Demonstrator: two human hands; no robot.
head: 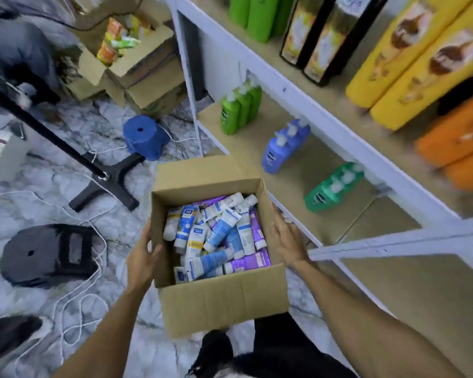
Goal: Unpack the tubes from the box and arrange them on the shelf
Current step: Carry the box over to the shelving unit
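I see the box (224, 301) clamped between both palms, its flaps folded out and its top open to the camera. The tubes (219, 233) lie inside it in a loose heap, blue, white and purple, none upright, between the two hands and just inward of each.

The left hand (142, 255) lies flat on the box's left outer wall, fingers nearly straight and pointing away from the body, thumb against the cardboard near the rim. The right hand (287, 238) mirrors it on the right wall, fingers stretched along the cardboard. Neither hand touches a tube; both press only on the box.

The shelf (257, 148) runs to the right of the box and beyond it, its lower board close to the box's far right corner. On that board, beyond the box, stand green bottles (231, 113), then blue bottles (279, 148) and teal bottles (331, 189) nearer the box's right side. A white rail of the shelf crosses just right of the right hand.

Left of the box, on the marbled floor (38, 173), sit a black stool (47, 255), a black stand base (104, 184) and a looping white cord (74, 304). A blue stool (145, 137) stands beyond the box's far left corner, with open cartons (137, 64) stacked farther off.
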